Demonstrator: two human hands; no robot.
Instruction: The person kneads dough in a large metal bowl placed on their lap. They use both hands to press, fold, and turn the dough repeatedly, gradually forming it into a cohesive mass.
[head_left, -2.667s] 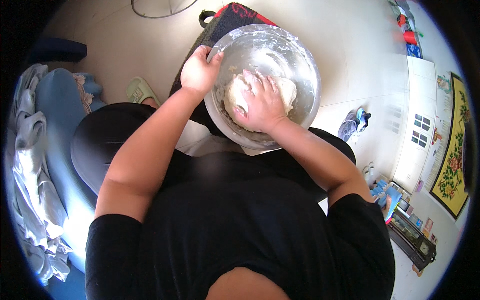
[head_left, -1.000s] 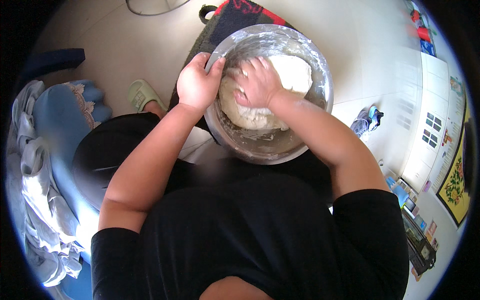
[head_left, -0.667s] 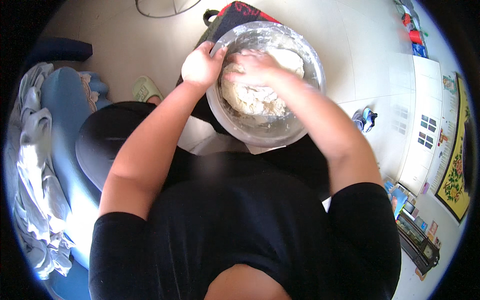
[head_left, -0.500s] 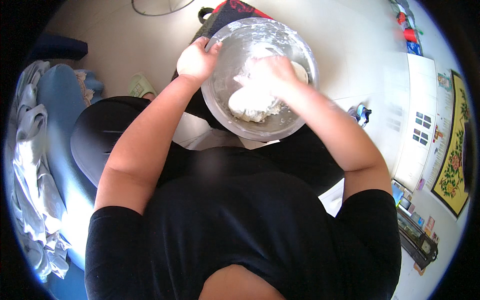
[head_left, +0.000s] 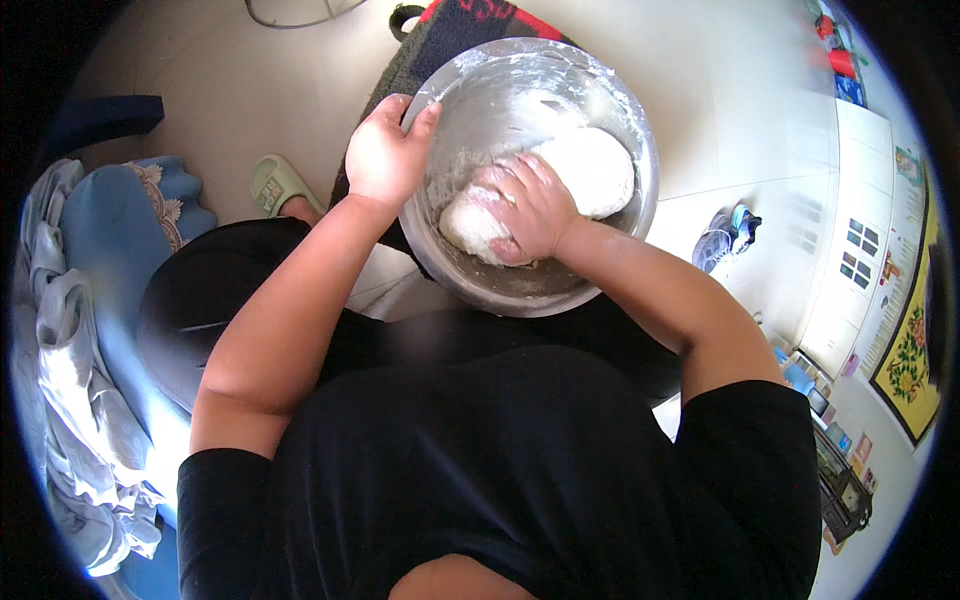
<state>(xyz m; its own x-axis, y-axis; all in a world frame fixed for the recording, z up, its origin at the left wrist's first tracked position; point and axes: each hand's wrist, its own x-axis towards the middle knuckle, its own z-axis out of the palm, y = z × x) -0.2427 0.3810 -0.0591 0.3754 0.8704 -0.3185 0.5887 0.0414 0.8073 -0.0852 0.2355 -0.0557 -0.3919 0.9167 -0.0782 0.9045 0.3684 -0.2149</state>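
A wide steel bowl (head_left: 520,298), its inner wall smeared with flour, sits in front of my knees. My left hand (head_left: 388,150) is closed on the bowl's left rim, thumb on the inner side and fingers outside. Inside are two pale masses of dough. The smoother dough lump (head_left: 590,170) rests against the right wall, untouched. Lower left is a rougher dough lump (head_left: 465,228), with my right hand (head_left: 530,205) pressed over it, floury fingers curled onto its top. My palm hides part of that lump.
Beneath the bowl is a dark mat with a red edge (head_left: 460,35). A green slipper (head_left: 280,186) is on a foot at left, near a blue seat (head_left: 105,215) with pale cloth. Sneakers (head_left: 728,238) stand on the tiles at right.
My right hand has moved from the bowl's middle down and left onto the rougher dough lump. The smoother lump at right now shows more fully. My left hand still holds the rim.
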